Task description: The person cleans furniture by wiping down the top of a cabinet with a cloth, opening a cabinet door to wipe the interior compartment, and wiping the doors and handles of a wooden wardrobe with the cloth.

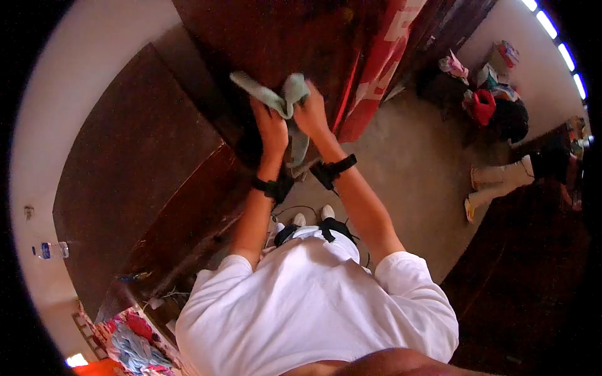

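A pale green cloth [266, 94] is bunched between my two hands, in front of a dark wooden surface [269, 37]. My left hand [270, 128] grips its left part, and one end sticks out to the upper left. On the right, my right hand [311, 113] has its fingers closed round another fold. Part of the cloth hangs down between my wrists. Each wrist wears a black band.
A dark wooden panel [138, 138] stands at the left, with a plastic bottle [55, 250] beyond it. A red and white banner [376, 81] hangs right of my hands. Bags and clothes [483, 106] lie upper right. Another person's legs [501, 175] extend at right.
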{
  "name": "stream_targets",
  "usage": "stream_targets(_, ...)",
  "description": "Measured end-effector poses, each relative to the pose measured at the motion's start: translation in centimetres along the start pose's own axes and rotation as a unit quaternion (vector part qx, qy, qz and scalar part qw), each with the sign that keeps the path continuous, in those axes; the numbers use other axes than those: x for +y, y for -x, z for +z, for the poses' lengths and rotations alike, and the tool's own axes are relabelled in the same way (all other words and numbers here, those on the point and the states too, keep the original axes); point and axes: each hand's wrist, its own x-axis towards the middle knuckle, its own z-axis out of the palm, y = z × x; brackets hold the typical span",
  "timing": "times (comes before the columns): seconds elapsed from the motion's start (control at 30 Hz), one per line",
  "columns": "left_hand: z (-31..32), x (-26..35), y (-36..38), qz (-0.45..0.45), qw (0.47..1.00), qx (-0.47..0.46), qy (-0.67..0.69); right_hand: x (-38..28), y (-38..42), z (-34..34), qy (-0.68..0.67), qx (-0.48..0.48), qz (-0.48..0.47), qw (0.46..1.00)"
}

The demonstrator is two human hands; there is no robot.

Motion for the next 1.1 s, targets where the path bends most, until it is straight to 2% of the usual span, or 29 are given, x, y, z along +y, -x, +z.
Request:
stream_targets(0.03,0.4,2.0,-1.7,0.01,1.0,0.015,0.003,-2.0,-1.6,-0.8,-0.017,0.033,-0.06,0.997)
stream_targets(0.07,0.3,4.1,-3.5,0.11,0.992,0.003,-0.063,-4.7,-3.4,-1.5,-0.05,0.071,-0.087,0.992)
stream_targets(0.1,0.5,6.3,-5.3,0.154,0.988,-0.016,-0.024,-8.3,-4.7,-3.4,-0.053,0.092,-0.167,0.98)
stream_targets(0.17,1.0,11.1,-8.4,0.23,0.969,-0.009,-0.093,-11.1,-8.0,-5.7,-0.016,0.12,-0.295,0.948)
stream_targets(0.2,1.2,13.1,-9.6,0.31,0.94,-0.006,-0.144,-11.2,-9.2,-6.4,0.004,0.135,-0.343,0.93)
stream_targets(0.23,1.5,13.7,-10.1,0.299,0.939,-0.001,-0.17,-10.4,-9.8,-6.8,-0.001,0.134,-0.346,0.928)
stream_targets(0.3,1.6,13.5,-10.0,0.287,0.937,0.002,-0.199,-7.9,-9.6,-7.0,0.105,0.112,-0.262,0.953)
stream_targets(0.4,1.5,9.5,-8.4,0.246,0.949,0.025,-0.193,-1.4,-6.2,-4.8,0.14,0.074,-0.224,0.962)
stream_targets(0.47,1.8,5.8,-5.2,0.215,0.943,0.046,-0.251,3.1,-2.1,-2.4,0.062,-0.004,-0.125,0.99)
stream_targets(0.53,1.6,1.5,-1.6,0.18,0.948,0.055,-0.257,7.1,2.3,-0.1,0.102,-0.101,-0.056,0.988)
stream_targets(0.6,0.4,-1.8,2.3,0.06,0.959,0.088,-0.262,8.5,5.4,1.7,-0.019,-0.077,-0.012,0.997)
stream_targets(0.63,-0.4,-2.1,3.3,0.033,0.963,0.079,-0.257,8.1,6.3,1.9,-0.039,-0.092,0.06,0.993)
stream_targets(0.67,-1.1,-2.0,4.0,0.007,0.965,0.069,-0.252,7.7,6.5,2.1,-0.042,-0.089,0.059,0.993)
stream_targets(0.7,-1.4,-1.8,5.0,0.011,0.965,0.067,-0.253,7.3,6.3,2.1,-0.062,-0.058,-0.012,0.996)
stream_targets(0.73,-1.4,-1.6,6.0,-0.056,0.971,0.057,-0.227,6.6,5.7,1.9,-0.082,-0.026,-0.083,0.993)
stream_targets(0.77,-1.5,-1.5,6.6,-0.126,0.971,0.048,-0.199,6.0,5.1,1.6,-0.082,-0.025,-0.082,0.993)
stream_targets(0.8,-1.7,-1.4,6.5,-0.126,0.971,0.046,-0.2,4.8,3.9,0.9,-0.067,-0.039,-0.123,0.989)
stream_targets(0.87,-1.6,-0.5,6.0,-0.008,0.989,0.06,-0.133,1.7,0.6,-1.5,-0.034,-0.068,-0.202,0.976)
stream_targets(0.93,-0.5,3.0,4.2,-0.014,0.992,0.09,-0.082,-3.5,-3.6,-5.0,-0.049,-0.098,-0.239,0.965)
stream_targets(1.0,-0.3,3.9,3.5,0.005,0.995,0.078,0.068,-6.0,-6.1,-6.9,-0.072,-0.06,-0.278,0.956)
stream_targets(1.03,-0.2,5.2,3.1,-0.005,0.997,0.036,0.07,-6.7,-7.3,-7.5,-0.021,-0.038,-0.286,0.957)
stream_targets(1.07,0.0,4.4,3.5,-0.004,0.997,0.037,0.072,-6.6,-8.2,-8.1,-0.019,-0.039,-0.288,0.957)
stream_targets(1.1,0.4,2.7,4.3,-0.037,0.996,0.073,0.046,-6.2,-9.0,-8.9,0.051,-0.05,-0.279,0.958)
